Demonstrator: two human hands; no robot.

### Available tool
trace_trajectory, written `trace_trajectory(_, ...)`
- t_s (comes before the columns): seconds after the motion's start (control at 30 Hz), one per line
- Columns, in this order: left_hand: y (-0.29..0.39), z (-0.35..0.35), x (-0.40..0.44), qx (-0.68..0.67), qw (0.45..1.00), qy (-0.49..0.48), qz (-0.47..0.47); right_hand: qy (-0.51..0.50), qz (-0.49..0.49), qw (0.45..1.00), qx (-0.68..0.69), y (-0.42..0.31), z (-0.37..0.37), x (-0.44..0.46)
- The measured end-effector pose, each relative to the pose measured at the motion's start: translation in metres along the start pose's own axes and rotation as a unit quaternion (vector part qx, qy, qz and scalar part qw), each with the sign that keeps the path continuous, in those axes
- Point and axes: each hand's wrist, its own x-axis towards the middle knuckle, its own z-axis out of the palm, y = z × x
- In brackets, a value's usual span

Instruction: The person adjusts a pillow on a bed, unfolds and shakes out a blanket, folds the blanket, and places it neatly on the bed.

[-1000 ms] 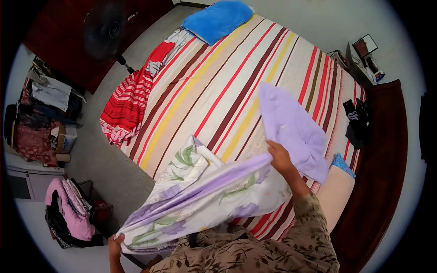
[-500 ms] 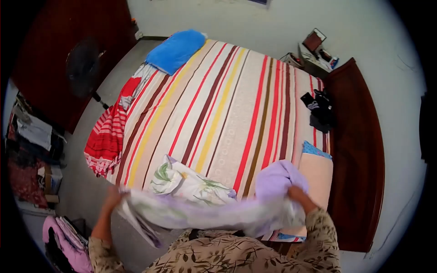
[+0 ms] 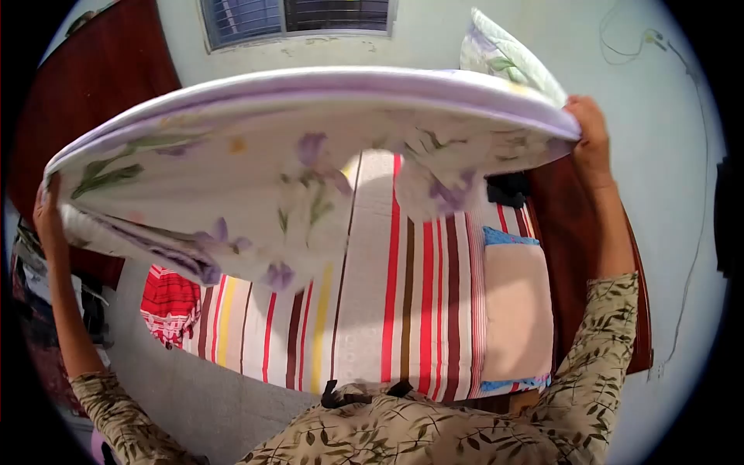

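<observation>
A white floral sheet with a purple edge (image 3: 256,163) is stretched in the air between my raised hands, above a striped bed (image 3: 364,325). My left hand (image 3: 48,205) is closed on its corner at the far left. At the right, my right hand (image 3: 590,139) grips the other end near head height. One corner of the fabric sticks up beyond the right hand, and the lower part billows over the bed. The sheet hides the bed's far half.
A peach pillow with blue ends (image 3: 518,310) lies beside the dark wooden headboard (image 3: 570,232). Red patterned cloth (image 3: 169,306) hangs at the bed's left edge. Black items (image 3: 508,190) lie near the headboard. A barred window (image 3: 298,17) is in the far wall.
Both hands have risen from near my waist and moved farther apart, lifting the sheet off the bed. The fabric has spread out, and the view has tilted up to show the window.
</observation>
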Motion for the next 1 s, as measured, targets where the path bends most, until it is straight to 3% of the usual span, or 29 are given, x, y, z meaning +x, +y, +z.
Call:
trace_trajectory(0.1, -0.034, -0.026, 0.000, 0.181, 0.972, 0.030, 0.147, -0.110, 0.021, 0.991, 0.067, -0.046, 0.002, -0.038)
trace_trajectory(0.17, -0.043, -0.026, -0.009, 0.055, 0.991, 0.048, -0.111, -0.111, 0.027, 0.980, 0.164, -0.081, 0.015, -0.073)
trace_trajectory(0.23, -0.067, -0.018, -0.021, 0.072, 0.992, 0.046, -0.091, -0.126, 0.042, 0.970, 0.206, -0.121, 0.028, -0.092)
trace_trajectory(0.3, -0.115, -0.018, -0.047, 0.016, 0.980, -0.068, -0.184, -0.162, 0.048, 0.952, 0.255, -0.168, 0.040, -0.116)
trace_trajectory(0.37, -0.141, -0.004, -0.091, 0.109, 0.951, -0.186, -0.223, -0.181, 0.038, 0.940, 0.288, -0.218, 0.044, -0.120)
trace_trajectory(0.43, -0.076, 0.040, -0.142, 0.115, 0.965, -0.168, -0.165, -0.221, 0.035, 0.916, 0.333, -0.254, 0.064, -0.137)
trace_trajectory(0.53, 0.085, 0.109, -0.192, 0.059, 0.945, -0.310, -0.086, -0.255, 0.016, 0.893, 0.371, -0.307, 0.112, -0.169)
trace_trajectory(0.57, 0.138, 0.127, -0.202, 0.123, 0.866, -0.440, -0.203, -0.275, 0.029, 0.887, 0.370, -0.319, 0.131, -0.181)
trace_trajectory(0.63, 0.181, 0.178, -0.275, 0.012, 0.862, -0.506, -0.028, -0.307, 0.056, 0.873, 0.374, -0.348, 0.160, -0.194)
trace_trajectory(0.67, 0.247, 0.178, -0.275, -0.064, 0.840, -0.538, -0.023, -0.320, 0.071, 0.865, 0.379, -0.362, 0.170, -0.192)
trace_trajectory(0.7, 0.272, 0.191, -0.291, -0.118, 0.853, -0.504, 0.066, -0.316, 0.079, 0.862, 0.387, -0.376, 0.175, -0.186)
trace_trajectory(0.73, 0.300, 0.198, -0.292, -0.048, 0.837, -0.542, 0.061, -0.312, 0.085, 0.860, 0.394, -0.385, 0.178, -0.176)
trace_trajectory(0.77, 0.315, 0.207, -0.293, -0.101, 0.865, -0.488, 0.064, -0.309, 0.093, 0.857, 0.401, -0.392, 0.178, -0.170)
trace_trajectory(0.83, 0.328, 0.226, -0.289, -0.132, 0.852, -0.506, -0.012, -0.301, 0.157, 0.844, 0.416, -0.402, 0.177, -0.160)
trace_trajectory(0.93, 0.314, 0.256, -0.305, -0.157, 0.826, -0.541, 0.033, -0.314, 0.208, 0.811, 0.448, -0.395, 0.168, -0.164)
trace_trajectory(1.0, 0.312, 0.259, -0.313, -0.148, 0.838, -0.524, 0.036, -0.332, 0.234, 0.768, 0.496, -0.383, 0.156, -0.183)
